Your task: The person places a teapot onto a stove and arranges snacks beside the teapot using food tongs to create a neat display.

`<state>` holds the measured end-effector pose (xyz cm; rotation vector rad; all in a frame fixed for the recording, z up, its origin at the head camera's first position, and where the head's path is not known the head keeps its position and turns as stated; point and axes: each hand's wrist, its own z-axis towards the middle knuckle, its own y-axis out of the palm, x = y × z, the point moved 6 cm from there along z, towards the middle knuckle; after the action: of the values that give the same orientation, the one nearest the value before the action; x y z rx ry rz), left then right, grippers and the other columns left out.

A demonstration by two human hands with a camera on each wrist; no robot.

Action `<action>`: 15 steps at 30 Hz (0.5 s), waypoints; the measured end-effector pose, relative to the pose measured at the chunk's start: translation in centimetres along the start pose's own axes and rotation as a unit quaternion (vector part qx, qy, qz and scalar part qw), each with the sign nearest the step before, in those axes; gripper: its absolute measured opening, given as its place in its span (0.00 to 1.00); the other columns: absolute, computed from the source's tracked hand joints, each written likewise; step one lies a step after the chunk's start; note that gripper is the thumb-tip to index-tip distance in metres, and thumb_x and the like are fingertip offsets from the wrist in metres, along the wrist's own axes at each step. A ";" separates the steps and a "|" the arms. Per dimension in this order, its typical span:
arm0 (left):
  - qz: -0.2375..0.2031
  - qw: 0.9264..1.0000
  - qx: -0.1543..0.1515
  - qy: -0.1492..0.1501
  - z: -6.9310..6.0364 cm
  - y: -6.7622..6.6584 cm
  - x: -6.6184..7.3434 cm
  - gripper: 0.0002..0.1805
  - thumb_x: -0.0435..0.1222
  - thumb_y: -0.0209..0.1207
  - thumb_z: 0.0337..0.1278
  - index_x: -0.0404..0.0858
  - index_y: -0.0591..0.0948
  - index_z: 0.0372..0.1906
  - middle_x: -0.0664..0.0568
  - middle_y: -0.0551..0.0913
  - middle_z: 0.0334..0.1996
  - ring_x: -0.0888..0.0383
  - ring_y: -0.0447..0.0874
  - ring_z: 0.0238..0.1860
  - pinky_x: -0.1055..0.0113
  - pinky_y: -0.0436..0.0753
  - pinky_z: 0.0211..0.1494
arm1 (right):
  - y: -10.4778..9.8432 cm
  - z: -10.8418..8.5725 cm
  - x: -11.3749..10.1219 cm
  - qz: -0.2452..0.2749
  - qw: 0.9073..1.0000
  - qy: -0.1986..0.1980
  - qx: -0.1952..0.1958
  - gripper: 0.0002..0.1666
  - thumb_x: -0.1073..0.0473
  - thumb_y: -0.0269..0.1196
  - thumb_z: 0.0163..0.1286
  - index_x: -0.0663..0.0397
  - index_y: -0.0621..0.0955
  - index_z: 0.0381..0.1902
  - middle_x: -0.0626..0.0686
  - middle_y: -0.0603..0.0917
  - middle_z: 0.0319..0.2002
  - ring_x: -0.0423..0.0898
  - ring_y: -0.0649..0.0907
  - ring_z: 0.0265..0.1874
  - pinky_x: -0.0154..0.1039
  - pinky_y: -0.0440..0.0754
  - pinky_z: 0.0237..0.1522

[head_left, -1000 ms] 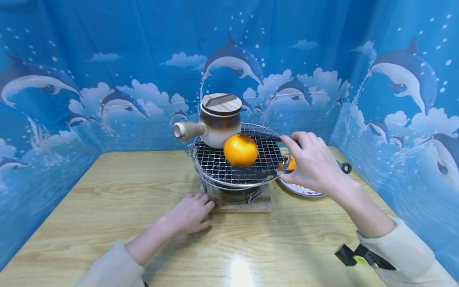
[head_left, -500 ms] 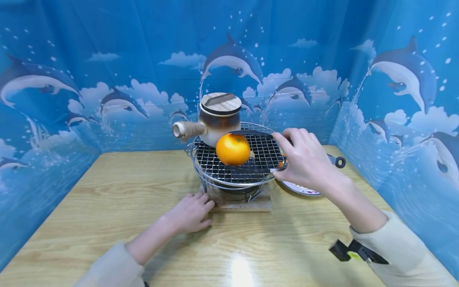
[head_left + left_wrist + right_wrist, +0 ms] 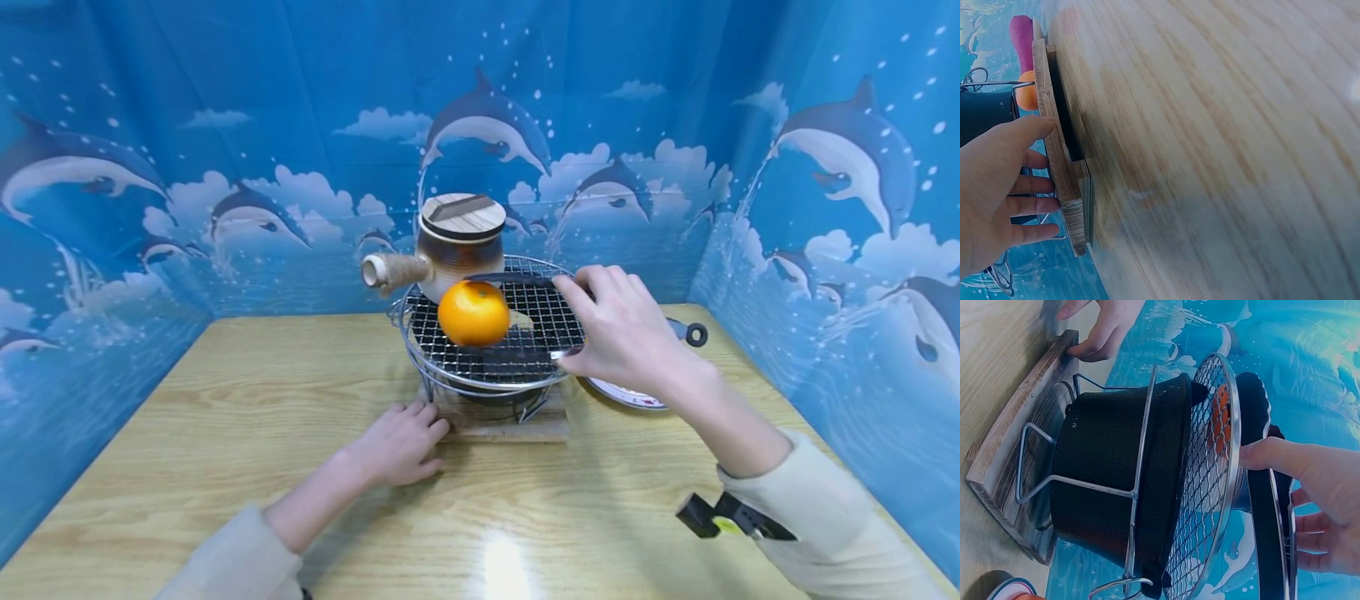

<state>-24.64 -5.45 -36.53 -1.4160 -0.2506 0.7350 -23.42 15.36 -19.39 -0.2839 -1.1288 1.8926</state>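
In the head view my right hand (image 3: 622, 333) grips black tongs (image 3: 517, 357), one arm at the far side and one at the near side of an orange (image 3: 473, 313). The orange is over the wire mesh grill (image 3: 551, 312), in front of the lidded clay pot (image 3: 459, 258); whether it touches the mesh I cannot tell. My left hand (image 3: 401, 444) rests at the left corner of the wooden board (image 3: 517, 429) under the stove. In the left wrist view its fairly straight fingers (image 3: 1032, 206) touch the board's edge.
The pot's wrapped handle (image 3: 397, 272) sticks out leftward. A black stove (image 3: 1116, 469) in a wire frame bears the mesh. A patterned plate (image 3: 626, 396) lies to the right, partly behind my right hand. A pale patch (image 3: 521, 320) shows on the mesh. The left wrist view has a purple thing (image 3: 1022, 40).
My right hand has moved left with the tongs, and the orange has moved left with them across the grill towards the pot's front. My left hand stays in place.
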 end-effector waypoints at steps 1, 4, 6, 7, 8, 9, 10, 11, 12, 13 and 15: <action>-0.001 1.000 -0.001 -0.001 0.0 0.0 0.0 0.21 0.54 0.60 0.49 0.41 0.75 0.38 0.49 0.74 0.34 0.52 0.74 0.37 0.59 0.76 0.37 | 0.1 0.1 0.0 0.000 1.000 0.001 -0.005 0.50 0.47 0.76 0.34 0.64 0.72 0.55 0.62 0.73 0.43 0.58 0.71 0.39 0.52 0.70 0.42; -0.004 1.000 -0.005 -0.003 -0.1 0.0 0.0 0.21 0.54 0.60 0.49 0.41 0.75 0.39 0.50 0.74 0.34 0.53 0.74 0.37 0.59 0.76 0.36 | 0.3 0.3 -0.2 0.000 1.000 0.002 -0.018 0.52 0.46 0.76 0.34 0.65 0.72 0.56 0.62 0.73 0.44 0.58 0.71 0.40 0.51 0.70 0.43; -0.004 1.000 -0.005 -0.003 -0.1 0.0 0.0 0.21 0.54 0.60 0.49 0.41 0.76 0.39 0.50 0.74 0.34 0.53 0.73 0.37 0.60 0.76 0.36 | 0.4 0.5 -0.3 0.002 1.000 0.001 -0.023 0.53 0.45 0.77 0.33 0.65 0.72 0.57 0.62 0.73 0.45 0.57 0.72 0.40 0.51 0.70 0.43; -0.004 1.000 -0.004 -0.003 -0.1 0.0 0.0 0.21 0.54 0.60 0.49 0.41 0.76 0.39 0.50 0.74 0.34 0.53 0.73 0.37 0.60 0.75 0.36 | 0.4 0.6 -0.3 0.002 1.000 -0.001 -0.023 0.53 0.45 0.77 0.33 0.65 0.72 0.57 0.62 0.73 0.45 0.57 0.72 0.40 0.51 0.70 0.43; -0.004 1.000 -0.002 -0.002 -0.1 -0.1 0.0 0.21 0.54 0.60 0.49 0.41 0.76 0.39 0.50 0.74 0.34 0.53 0.73 0.36 0.60 0.75 0.35 | 0.4 0.7 -0.4 0.002 1.000 -0.001 -0.024 0.53 0.45 0.77 0.33 0.65 0.72 0.57 0.62 0.73 0.44 0.57 0.72 0.40 0.51 0.70 0.43; -0.003 1.000 0.000 -0.003 -0.1 -0.1 0.0 0.21 0.54 0.60 0.49 0.41 0.76 0.39 0.50 0.74 0.34 0.53 0.73 0.37 0.60 0.75 0.35 | 0.5 0.8 -0.4 0.003 1.000 0.000 -0.029 0.53 0.45 0.77 0.33 0.65 0.72 0.57 0.62 0.73 0.45 0.57 0.71 0.40 0.50 0.70 0.43; -0.002 1.000 0.001 -0.003 -0.1 -0.1 0.0 0.21 0.54 0.60 0.49 0.41 0.76 0.39 0.50 0.74 0.34 0.53 0.73 0.37 0.60 0.75 0.35 | 0.6 0.8 -0.4 0.004 0.999 0.002 -0.034 0.53 0.45 0.77 0.33 0.65 0.72 0.57 0.62 0.73 0.45 0.57 0.71 0.40 0.50 0.70 0.43; -0.002 1.000 0.002 -0.002 -0.1 -0.1 0.0 0.22 0.54 0.60 0.49 0.41 0.76 0.39 0.50 0.74 0.34 0.53 0.73 0.37 0.60 0.75 0.35 | 0.7 0.9 -0.5 0.004 0.999 0.003 -0.039 0.53 0.45 0.77 0.34 0.64 0.72 0.58 0.62 0.73 0.46 0.57 0.71 0.41 0.50 0.70 0.43; -0.001 1.000 0.004 -0.001 -0.1 -0.1 0.0 0.22 0.54 0.60 0.49 0.41 0.76 0.39 0.50 0.74 0.34 0.53 0.73 0.37 0.60 0.75 0.35 | 0.7 1.0 -0.5 0.004 0.999 0.005 -0.045 0.53 0.44 0.77 0.34 0.64 0.72 0.58 0.62 0.73 0.46 0.57 0.71 0.41 0.50 0.70 0.43; 0.001 1.000 0.005 -0.001 -0.1 -0.1 0.0 0.22 0.54 0.60 0.49 0.41 0.76 0.39 0.50 0.74 0.34 0.53 0.73 0.37 0.60 0.75 0.34 | 0.8 1.1 -0.6 0.004 0.999 0.007 -0.050 0.54 0.44 0.77 0.35 0.64 0.71 0.58 0.62 0.73 0.46 0.57 0.71 0.41 0.50 0.69 0.44; 0.003 1.000 0.010 0.000 -0.1 -0.1 0.1 0.22 0.54 0.61 0.48 0.41 0.77 0.38 0.50 0.74 0.34 0.53 0.73 0.36 0.61 0.75 0.33 | 0.9 1.3 -0.7 0.005 0.998 0.012 -0.063 0.54 0.43 0.76 0.35 0.63 0.71 0.59 0.62 0.73 0.47 0.57 0.71 0.42 0.50 0.69 0.44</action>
<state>-24.49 -5.49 -36.44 -1.3982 -0.2387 0.7409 -24.27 13.90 -19.55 -0.3805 -1.2348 1.8249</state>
